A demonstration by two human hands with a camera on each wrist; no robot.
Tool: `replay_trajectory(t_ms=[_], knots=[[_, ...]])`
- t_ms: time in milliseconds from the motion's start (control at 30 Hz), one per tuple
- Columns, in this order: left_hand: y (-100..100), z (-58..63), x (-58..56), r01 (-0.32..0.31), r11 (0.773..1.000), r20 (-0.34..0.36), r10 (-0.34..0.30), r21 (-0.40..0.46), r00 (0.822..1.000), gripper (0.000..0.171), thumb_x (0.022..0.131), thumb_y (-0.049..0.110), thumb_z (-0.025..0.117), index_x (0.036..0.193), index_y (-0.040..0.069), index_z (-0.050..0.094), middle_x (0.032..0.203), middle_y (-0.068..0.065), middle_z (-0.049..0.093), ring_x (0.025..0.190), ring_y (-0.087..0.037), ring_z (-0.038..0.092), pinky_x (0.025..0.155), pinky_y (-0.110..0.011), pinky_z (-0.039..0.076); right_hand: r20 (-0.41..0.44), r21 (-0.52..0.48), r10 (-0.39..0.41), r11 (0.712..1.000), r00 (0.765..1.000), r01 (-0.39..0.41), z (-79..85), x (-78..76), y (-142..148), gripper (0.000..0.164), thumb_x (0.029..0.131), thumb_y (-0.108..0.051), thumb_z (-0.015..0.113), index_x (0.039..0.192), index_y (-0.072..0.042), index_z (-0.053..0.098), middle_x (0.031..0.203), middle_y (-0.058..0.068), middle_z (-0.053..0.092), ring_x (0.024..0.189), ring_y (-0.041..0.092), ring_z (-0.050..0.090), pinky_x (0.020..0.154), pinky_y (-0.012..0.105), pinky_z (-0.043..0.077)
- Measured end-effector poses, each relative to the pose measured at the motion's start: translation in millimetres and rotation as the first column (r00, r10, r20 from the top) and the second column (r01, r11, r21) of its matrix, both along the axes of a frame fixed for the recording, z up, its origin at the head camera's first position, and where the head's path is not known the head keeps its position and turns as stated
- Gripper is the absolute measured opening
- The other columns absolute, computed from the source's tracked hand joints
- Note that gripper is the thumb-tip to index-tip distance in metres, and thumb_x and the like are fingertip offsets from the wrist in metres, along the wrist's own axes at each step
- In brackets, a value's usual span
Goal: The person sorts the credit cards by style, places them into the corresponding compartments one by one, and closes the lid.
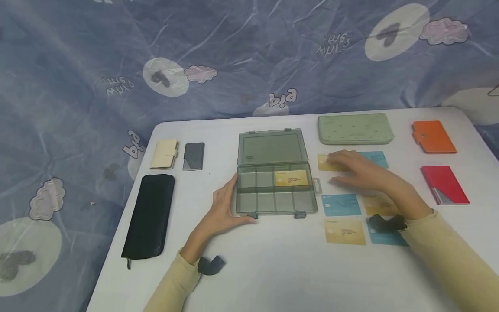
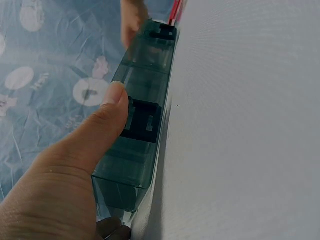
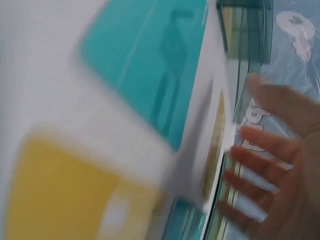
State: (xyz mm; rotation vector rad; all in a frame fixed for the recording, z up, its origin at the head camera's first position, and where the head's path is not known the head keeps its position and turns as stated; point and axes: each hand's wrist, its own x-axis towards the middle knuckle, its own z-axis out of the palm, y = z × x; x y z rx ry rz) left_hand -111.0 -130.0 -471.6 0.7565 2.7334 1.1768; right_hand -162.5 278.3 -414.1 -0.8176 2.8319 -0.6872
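A translucent green compartment box [image 1: 245, 202] lies with its lid [image 1: 273, 148] folded back. One yellow card [image 1: 286, 178] lies in its back row. My left hand [image 1: 222, 212] holds the box's front left corner, thumb against the front wall beside a latch [image 2: 142, 120], fingers along the left side. My right hand [image 1: 360, 171], blurred, is over the cards right of the box with fingers spread and nothing in them. It partly covers a yellow card [image 1: 322, 163] and a blue card [image 1: 376, 158]. Nearer me lie more blue cards [image 1: 341, 205] and yellow cards [image 1: 345, 232], some behind my right wrist.
On the left are a black zip wallet [image 1: 150, 216], a cream notebook [image 1: 163, 154] and a dark grey card holder [image 1: 193, 156]. A green case [image 1: 354, 128] lies at the back, an orange wallet [image 1: 432, 136] and a red card holder [image 1: 444, 184] at the right.
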Motion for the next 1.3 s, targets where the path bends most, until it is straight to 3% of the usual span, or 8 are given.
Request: replay_trajectory(t_ms=[133,267,400,667,933,1300], knots=[[-3,1.3,1.0,-0.004,1.000,-0.008,0.004,-0.008,1.000,0.128,0.061,0.050,0.083,0.150,0.011,0.001,0.153,-0.013,0.020,0.138,-0.025,0.023,0.106,-0.046,0.015,0.111,0.071,-0.051,0.997,0.993,0.043,-1.6,10.9,8,0.057,0.082,-0.026,0.072,0.132,-0.008,0.051,0.144,0.011,0.040,0.133,0.035,0.031,0.106,0.054,0.023],[-6,0.3,0.6,-0.006,1.000,-0.033,0.006,-0.014,0.999,0.128,0.061,0.051,0.083,0.150,0.010,0.001,0.153,-0.013,0.021,0.137,-0.027,0.023,0.106,-0.048,0.014,0.154,0.053,-0.037,0.998,0.987,0.029,-3.0,17.0,11,0.058,0.080,-0.026,0.074,0.133,-0.019,0.053,0.145,0.001,0.042,0.134,0.029,0.032,0.106,0.053,0.024],[-7,-1.6,-0.2,-0.013,1.000,-0.037,0.013,-0.005,0.999,0.128,0.060,0.052,0.082,0.150,0.012,0.001,0.153,-0.011,0.021,0.137,-0.026,0.024,0.106,-0.048,0.014,0.135,0.040,-0.069,0.997,0.988,0.064,-2.3,12.6,10,0.056,0.078,-0.029,0.076,0.129,-0.021,0.055,0.134,-0.001,0.050,0.124,0.023,0.041,0.102,0.049,0.032],[-4,-5.3,0.7,-0.008,1.000,-0.013,0.008,0.006,1.000,0.126,0.061,0.059,0.079,0.151,0.014,0.001,0.154,-0.009,0.019,0.138,-0.025,0.022,0.106,-0.048,0.013,0.049,0.061,-0.078,0.995,0.996,0.075,-7.7,-4.9,0,0.064,0.067,-0.032,0.083,0.120,-0.007,0.058,0.112,0.005,0.055,0.099,0.020,0.044,0.086,0.039,0.039],[0,-1.9,-1.7,0.005,1.000,-0.028,-0.005,-0.001,1.000,0.128,0.060,0.056,0.081,0.151,0.012,0.002,0.154,-0.010,0.020,0.138,-0.023,0.023,0.106,-0.046,0.015,0.029,0.125,-0.091,0.988,0.995,0.087,-9.2,-10.4,-4,0.056,0.067,-0.028,0.081,0.112,-0.005,0.057,0.105,0.005,0.054,0.095,0.020,0.042,0.086,0.040,0.037],[0,-3.7,-0.7,-0.002,1.000,-0.028,0.001,-0.003,1.000,0.127,0.060,0.057,0.080,0.151,0.012,0.002,0.154,-0.011,0.020,0.138,-0.024,0.023,0.106,-0.046,0.015,0.052,0.109,-0.098,0.990,0.994,0.092,-11.1,-12.5,-5,0.057,0.063,-0.026,0.082,0.108,-0.005,0.053,0.102,0.005,0.050,0.092,0.020,0.041,0.084,0.038,0.036]])
